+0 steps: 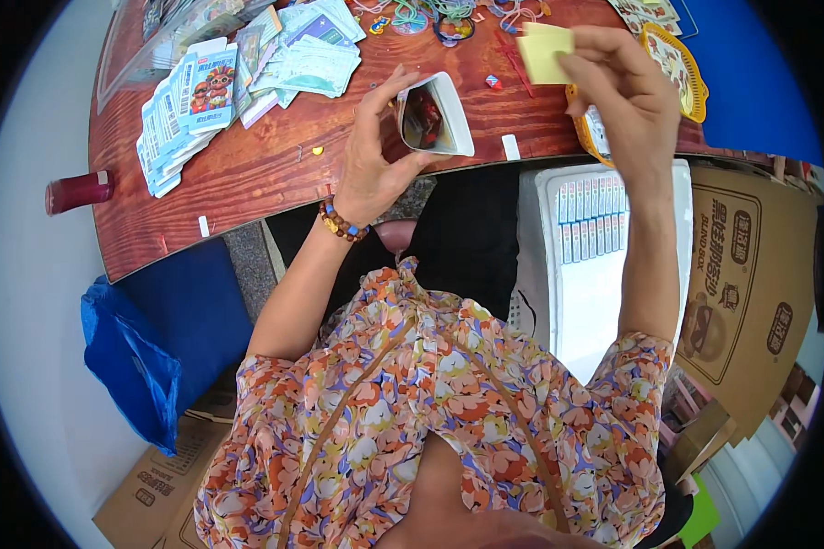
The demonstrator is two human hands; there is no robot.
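Near the table's front edge, my left hand (371, 178) is wrapped round a small open box (461, 117) with a white flap. The box is tilted so its mouth shows; something dark and red lies inside, too shadowed to name. To the right, my right hand (627, 105) is raised over the table, pinching yellow paper slips (546, 57) between thumb and fingers. The slips are apart from the box. Below that hand, a yellow basket (595, 146) is partly hidden.
Flat blue-and-white cartons (165, 137) and heaped cards (316, 66) cover the table's left. Cords with trinkets (412, 20) lie behind. Another yellow basket (696, 78) stands right. A white foam box (538, 265) holds rows of small packs. A cardboard box (751, 284) and blue bag (137, 366) flank me.
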